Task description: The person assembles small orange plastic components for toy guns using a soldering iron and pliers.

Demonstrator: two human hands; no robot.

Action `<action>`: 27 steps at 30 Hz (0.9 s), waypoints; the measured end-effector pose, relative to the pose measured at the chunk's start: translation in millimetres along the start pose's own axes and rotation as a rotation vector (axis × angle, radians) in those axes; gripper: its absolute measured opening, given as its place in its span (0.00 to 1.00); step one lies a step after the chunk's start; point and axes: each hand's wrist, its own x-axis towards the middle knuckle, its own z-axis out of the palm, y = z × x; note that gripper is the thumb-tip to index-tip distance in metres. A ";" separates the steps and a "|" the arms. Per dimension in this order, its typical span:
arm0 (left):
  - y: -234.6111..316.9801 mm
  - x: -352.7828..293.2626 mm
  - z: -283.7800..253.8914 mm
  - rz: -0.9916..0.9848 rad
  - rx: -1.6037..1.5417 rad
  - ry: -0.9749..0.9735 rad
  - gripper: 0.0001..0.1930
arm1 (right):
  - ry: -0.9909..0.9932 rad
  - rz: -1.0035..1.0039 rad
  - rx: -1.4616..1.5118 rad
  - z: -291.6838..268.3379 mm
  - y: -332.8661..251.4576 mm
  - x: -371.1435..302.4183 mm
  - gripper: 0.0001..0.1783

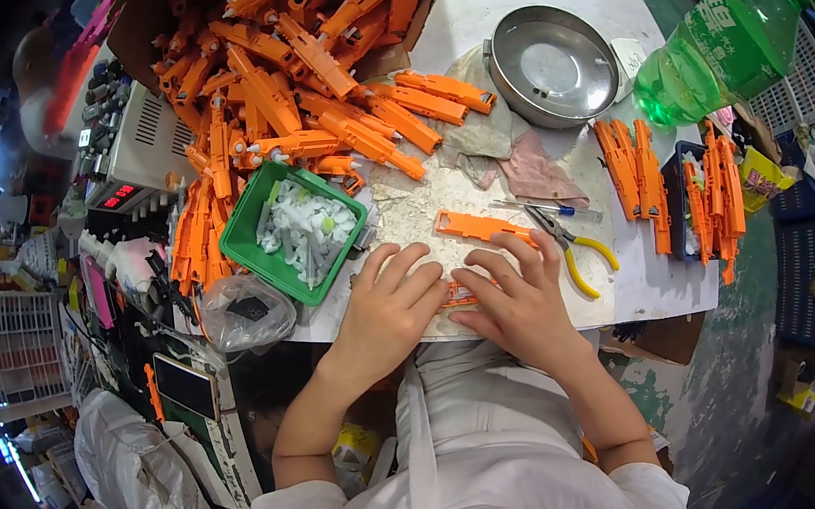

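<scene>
Near the table's front edge, a small orange plastic part (459,294) lies between my hands, mostly covered by fingers. My left hand (388,302) grips its left end with bent fingers. At its right end, the thumb and index finger of my right hand (523,302) pinch it, the other fingers raised and curled. Just beyond them rests a long orange plastic shell half (470,225), its right end under my right fingers. Yellow-handled pliers (578,253) lie right of my right hand, below a thin blue-ended tool (551,208).
A green bin (239,208) of white and grey small parts stands left. Behind it, orange plastic assemblies (306,65) spill from a cardboard box. A metal bowl (552,62), cloth (533,168), green bottle (721,48) and more orange assemblies (635,173) sit right.
</scene>
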 end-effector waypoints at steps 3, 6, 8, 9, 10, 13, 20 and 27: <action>0.7 7.3 -5.7 0.096 0.113 -0.068 0.10 | -0.050 -0.021 -0.002 4.7 -0.4 2.4 0.18; 1.0 12.6 -12.2 0.177 0.208 -0.193 0.12 | -0.056 -0.041 -0.011 6.4 -0.1 2.3 0.18; -0.4 14.7 -11.4 0.231 0.274 -0.247 0.12 | -0.048 -0.040 0.003 6.9 0.9 1.8 0.17; -1.8 14.9 -10.5 0.234 0.274 -0.245 0.12 | -0.047 -0.038 0.000 7.3 1.2 1.6 0.17; -3.7 14.3 -9.3 0.250 0.272 -0.238 0.12 | -0.045 -0.036 0.014 7.6 1.3 1.5 0.17; -9.8 11.4 -3.9 0.266 0.236 -0.195 0.11 | -0.040 -0.016 0.035 8.1 0.4 1.6 0.16; -18.0 3.5 10.2 0.215 0.035 0.028 0.10 | -0.040 -0.016 0.059 8.9 2.5 1.4 0.17; -21.8 -0.9 17.9 0.094 -0.227 0.156 0.10 | 0.003 0.009 0.095 8.0 0.6 1.9 0.16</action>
